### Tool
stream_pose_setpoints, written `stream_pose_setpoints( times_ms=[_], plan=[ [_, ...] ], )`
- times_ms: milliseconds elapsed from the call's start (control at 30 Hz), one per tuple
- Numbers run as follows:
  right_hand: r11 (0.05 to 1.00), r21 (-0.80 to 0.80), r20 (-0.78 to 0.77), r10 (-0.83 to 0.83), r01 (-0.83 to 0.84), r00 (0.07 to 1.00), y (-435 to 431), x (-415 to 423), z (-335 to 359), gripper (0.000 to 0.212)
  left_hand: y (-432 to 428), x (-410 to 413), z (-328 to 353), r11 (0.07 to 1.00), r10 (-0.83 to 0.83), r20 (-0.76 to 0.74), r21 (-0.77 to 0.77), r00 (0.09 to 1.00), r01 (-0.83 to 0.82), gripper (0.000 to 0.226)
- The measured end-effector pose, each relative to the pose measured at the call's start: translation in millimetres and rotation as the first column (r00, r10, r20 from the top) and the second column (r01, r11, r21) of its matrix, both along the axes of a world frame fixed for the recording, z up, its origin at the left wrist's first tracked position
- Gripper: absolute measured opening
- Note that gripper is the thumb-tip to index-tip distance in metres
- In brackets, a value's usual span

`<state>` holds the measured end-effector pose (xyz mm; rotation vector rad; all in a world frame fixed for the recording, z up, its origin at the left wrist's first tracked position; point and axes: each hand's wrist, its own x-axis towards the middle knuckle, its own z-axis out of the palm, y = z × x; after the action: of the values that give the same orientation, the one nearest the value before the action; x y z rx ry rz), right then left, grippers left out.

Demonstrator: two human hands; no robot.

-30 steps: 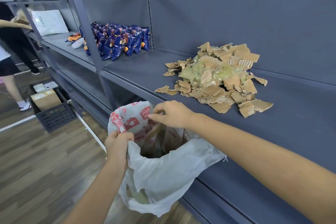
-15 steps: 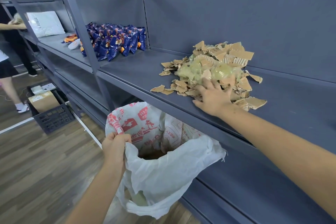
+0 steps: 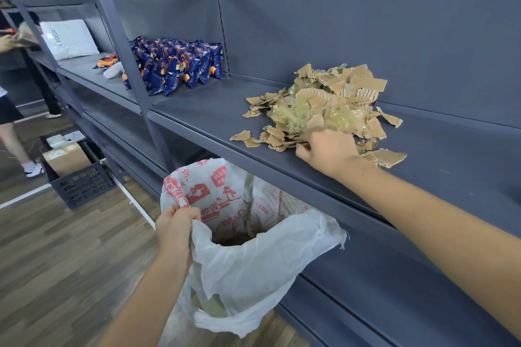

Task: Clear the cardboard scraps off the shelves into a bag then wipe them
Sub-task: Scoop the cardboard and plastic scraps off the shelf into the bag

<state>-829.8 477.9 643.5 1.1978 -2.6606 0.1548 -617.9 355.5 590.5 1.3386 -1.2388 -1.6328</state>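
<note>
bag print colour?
Red print on a white bag, clearest in the head view.

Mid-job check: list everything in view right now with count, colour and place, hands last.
metal shelving unit: one, grey, centre and right
torn cardboard scraps: one pile, brown, on the shelf near its back wall
crumpled plastic film: one wad, yellowish clear, in the pile
thin plastic bag: one, white with red print, open below the shelf edge
snack packets: many, blue and orange, upright on the shelf further left
padded pouch: one, white, far left shelf
plastic crate: one, black, on the floor left, holding a brown cardboard box
another person: one, partly seen, far left
left hand: grips the bag's rim
right hand: on the pile's near edge, grip unclear
</note>
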Motion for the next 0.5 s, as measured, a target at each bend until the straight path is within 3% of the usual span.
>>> stream_pose_setpoints(
  times_ms=[200,500],
  plan=[
    [0.985,-0.145,-0.012,0.090,-0.091,0.996,-1,28,22,0.030,1,-1,-1,1.000,-0.002,-0.001,0.003,1.000,0.002,0.024],
    [0.929,-0.068,0.025,0.367,-0.364,0.930,-12,78,15,0.037,-1,-3,-3,1.000,0.015,0.013,0.000,1.000,-0.015,0.025]
  ],
)
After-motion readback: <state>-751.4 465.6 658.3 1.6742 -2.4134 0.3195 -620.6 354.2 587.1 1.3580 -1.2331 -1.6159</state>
